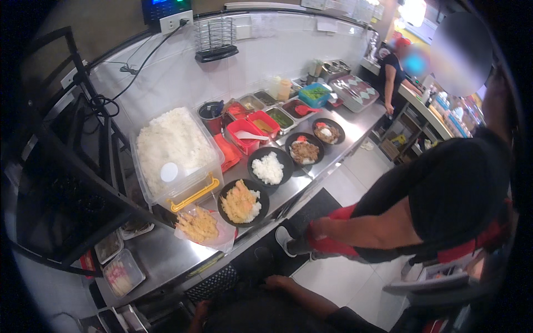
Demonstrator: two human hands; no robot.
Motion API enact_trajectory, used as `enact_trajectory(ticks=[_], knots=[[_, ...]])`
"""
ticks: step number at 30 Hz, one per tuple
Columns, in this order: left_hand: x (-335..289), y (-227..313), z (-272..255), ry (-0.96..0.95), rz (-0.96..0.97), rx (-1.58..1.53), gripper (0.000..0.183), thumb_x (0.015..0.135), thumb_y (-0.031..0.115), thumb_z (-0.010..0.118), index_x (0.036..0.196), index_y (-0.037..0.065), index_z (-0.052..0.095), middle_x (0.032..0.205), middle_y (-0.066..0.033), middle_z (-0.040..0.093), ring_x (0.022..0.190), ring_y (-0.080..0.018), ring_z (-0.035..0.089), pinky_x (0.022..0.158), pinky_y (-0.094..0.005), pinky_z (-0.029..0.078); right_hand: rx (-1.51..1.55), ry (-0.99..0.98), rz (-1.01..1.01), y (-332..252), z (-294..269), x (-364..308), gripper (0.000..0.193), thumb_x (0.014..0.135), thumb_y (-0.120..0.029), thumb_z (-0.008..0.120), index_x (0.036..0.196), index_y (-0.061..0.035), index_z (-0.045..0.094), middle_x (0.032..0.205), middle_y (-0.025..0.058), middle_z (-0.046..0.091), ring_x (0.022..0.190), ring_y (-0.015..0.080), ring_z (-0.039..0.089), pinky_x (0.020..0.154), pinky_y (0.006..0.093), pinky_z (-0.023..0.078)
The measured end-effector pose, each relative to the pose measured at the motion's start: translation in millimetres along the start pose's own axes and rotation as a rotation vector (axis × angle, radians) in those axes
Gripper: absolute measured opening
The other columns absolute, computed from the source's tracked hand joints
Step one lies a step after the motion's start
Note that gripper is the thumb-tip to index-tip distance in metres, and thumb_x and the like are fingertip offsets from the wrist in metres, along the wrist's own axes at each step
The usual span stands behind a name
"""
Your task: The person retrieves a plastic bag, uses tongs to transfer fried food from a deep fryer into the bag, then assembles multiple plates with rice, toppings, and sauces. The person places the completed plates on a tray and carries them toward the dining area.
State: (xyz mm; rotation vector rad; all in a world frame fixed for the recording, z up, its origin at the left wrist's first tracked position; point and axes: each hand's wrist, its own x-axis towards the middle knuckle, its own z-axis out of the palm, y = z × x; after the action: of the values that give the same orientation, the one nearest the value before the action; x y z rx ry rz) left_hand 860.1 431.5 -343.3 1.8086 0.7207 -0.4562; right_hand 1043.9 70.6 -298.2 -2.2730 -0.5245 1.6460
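My right hand [277, 283] is low in front of my dark clothing, away from the counter; its fingers are too dim to read. Of my left hand [202, 309] only a dark part shows at the lower edge, its fingers hidden. Nearest to me on the steel counter [186, 254], a black bowl [223, 213] holds rice and battered fried food. Beside it, more fried pieces [198, 225] lie on paper. Farther along stand a black bowl of plain rice [268, 168] and two bowls topped with meat [305, 151].
A clear tub of rice [175, 150] with a yellow handle stands by the wall. Behind the bowls are red containers [244, 136] and several steel pans of toppings. A co-worker in black [438, 188] stands close on the right; another person [393, 77] is farther back.
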Motion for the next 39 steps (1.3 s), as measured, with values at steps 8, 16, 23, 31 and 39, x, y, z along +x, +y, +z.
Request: enact_trajectory(ticks=[8, 16, 23, 31, 39], knots=[[54.2, -30.3, -2.6, -0.295, -0.018, 0.423, 0.02, 0.093, 0.02, 0.061, 0.095, 0.004, 0.073, 0.087, -0.0085, 0.071, 0.078, -0.0198, 0.067, 0.07, -0.0381, 0.054, 0.116, 0.149, -0.035, -25.3, 54.4, -95.4, 0.059, 0.098, -0.05, 0.048, 0.14, -0.0084, 0.051, 0.142, 0.0205, 0.051, 0.13, 0.0399, 0.049, 0.111, 0.0486, 0.038], [90.8, 27.6, 22.8, -0.368, -0.068, 0.2, 0.014, 0.088, 0.012, 0.068, 0.1, 0.005, 0.072, 0.083, -0.0071, 0.071, 0.071, -0.0169, 0.066, 0.06, -0.033, 0.056, 0.383, 0.201, 0.087, 15.0, 144.5, -100.4, 0.049, 0.098, -0.04, 0.051, 0.136, -0.0079, 0.057, 0.142, 0.0212, 0.052, 0.126, 0.0379, 0.053, 0.108, 0.0451, 0.041], [89.3, 17.6, 58.3, -0.421, -0.029, 0.456, 0.018, 0.086, 0.017, 0.067, 0.101, 0.011, 0.075, 0.093, -0.0103, 0.074, 0.082, -0.0182, 0.07, 0.073, -0.0361, 0.057, 0.83, 0.251, -0.086, 48.1, 240.8, -129.5, 0.046, 0.099, -0.034, 0.052, 0.137, -0.009, 0.056, 0.141, 0.0129, 0.055, 0.127, 0.029, 0.053, 0.108, 0.0398, 0.04], [-24.4, 9.1, 147.9, -0.387, 0.33, 0.92, 0.021, 0.081, 0.027, 0.066, 0.097, 0.019, 0.077, 0.103, -0.0086, 0.074, 0.094, -0.0281, 0.071, 0.086, -0.0389, 0.056, 1.074, 0.235, -0.122, 89.9, 367.2, -196.1, 0.05, 0.099, -0.031, 0.053, 0.142, -0.0076, 0.05, 0.146, 0.0103, 0.051, 0.134, 0.0263, 0.047, 0.113, 0.0373, 0.035], [-86.6, 4.1, 174.7, -0.381, 0.3, 0.954, 0.024, 0.082, 0.026, 0.064, 0.1, 0.017, 0.076, 0.107, -0.0112, 0.073, 0.1, -0.032, 0.069, 0.091, -0.0432, 0.054, 1.095, 0.199, -0.136, 125.5, 439.9, -232.4, 0.053, 0.098, -0.028, 0.053, 0.147, -0.0065, 0.045, 0.151, 0.0084, 0.047, 0.14, 0.0237, 0.041, 0.117, 0.0348, 0.03]])
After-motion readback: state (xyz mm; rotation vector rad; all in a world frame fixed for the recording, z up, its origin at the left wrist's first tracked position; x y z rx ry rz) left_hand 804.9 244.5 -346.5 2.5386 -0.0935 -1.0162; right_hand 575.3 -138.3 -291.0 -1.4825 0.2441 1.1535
